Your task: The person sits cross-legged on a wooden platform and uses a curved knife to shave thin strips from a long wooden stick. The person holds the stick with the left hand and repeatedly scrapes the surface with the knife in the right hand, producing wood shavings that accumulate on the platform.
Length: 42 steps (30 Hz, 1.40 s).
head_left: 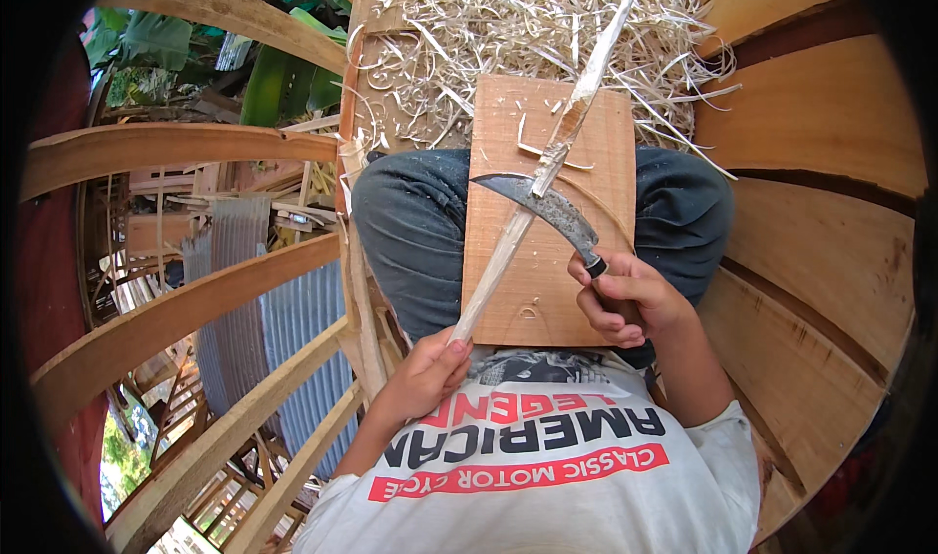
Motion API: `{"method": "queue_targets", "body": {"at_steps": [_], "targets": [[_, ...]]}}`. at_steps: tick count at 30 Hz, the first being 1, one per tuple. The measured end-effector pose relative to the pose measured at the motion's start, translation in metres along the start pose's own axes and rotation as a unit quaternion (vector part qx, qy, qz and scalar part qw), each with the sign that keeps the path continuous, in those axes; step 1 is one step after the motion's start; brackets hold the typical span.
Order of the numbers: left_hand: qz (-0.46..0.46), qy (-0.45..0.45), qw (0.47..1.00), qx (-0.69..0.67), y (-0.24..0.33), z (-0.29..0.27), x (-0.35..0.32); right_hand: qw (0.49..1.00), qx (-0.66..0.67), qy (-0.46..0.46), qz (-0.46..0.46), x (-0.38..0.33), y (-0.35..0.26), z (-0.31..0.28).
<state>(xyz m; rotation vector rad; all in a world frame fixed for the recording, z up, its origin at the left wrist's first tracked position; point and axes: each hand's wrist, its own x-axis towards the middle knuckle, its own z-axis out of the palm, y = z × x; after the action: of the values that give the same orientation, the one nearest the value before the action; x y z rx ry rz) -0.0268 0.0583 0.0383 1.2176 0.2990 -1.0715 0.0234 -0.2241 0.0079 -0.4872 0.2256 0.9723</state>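
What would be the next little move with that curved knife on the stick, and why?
Probably push the curved knife away along the thin strip, peeling another shaving. The blade already lies across the strip over the wooden board on the lap; the right hand grips the handle, the left hand holds the strip's near end, and shavings lie ahead.

Knife (549,208): blade dark grey, mottled with rust-brown patches, paler along the curved edge; handle black. Stick (547,163): pale cream, streaked tan where bark remains. Board (586,290) on the lap: warm orange-brown with faint grain lines. Trousers (410,232): dark grey-blue, dusty. Shirt (547,476): white, with black and red lettering and a red band. Shavings (518,26): off-white to straw yellow. Surrounding planks (821,114): light brown. Corrugated sheets (283,329): grey, ribbed.
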Motion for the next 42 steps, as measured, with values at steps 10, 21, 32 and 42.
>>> {"method": "queue_targets", "body": {"at_steps": [10, 21, 32, 42], "targets": [[-0.038, -0.040, 0.996, -0.071, -0.006, 0.001, 0.000, 0.950, -0.209, 0.219, -0.081, 0.006, 0.025, 0.020], [-0.119, 0.021, 0.983, -0.140, -0.011, 0.001, 0.001, 0.876, -0.322, 0.308, -0.181, -0.020, -0.012, 0.000], [-0.031, 0.034, 0.999, -0.016, 0.006, 0.006, -0.002, 0.983, -0.123, 0.136, -0.032, -0.001, 0.003, 0.005], [-0.027, -0.029, 0.996, -0.077, 0.008, -0.002, -0.002, 0.968, -0.210, 0.124, -0.056, -0.001, -0.016, 0.017]]}}
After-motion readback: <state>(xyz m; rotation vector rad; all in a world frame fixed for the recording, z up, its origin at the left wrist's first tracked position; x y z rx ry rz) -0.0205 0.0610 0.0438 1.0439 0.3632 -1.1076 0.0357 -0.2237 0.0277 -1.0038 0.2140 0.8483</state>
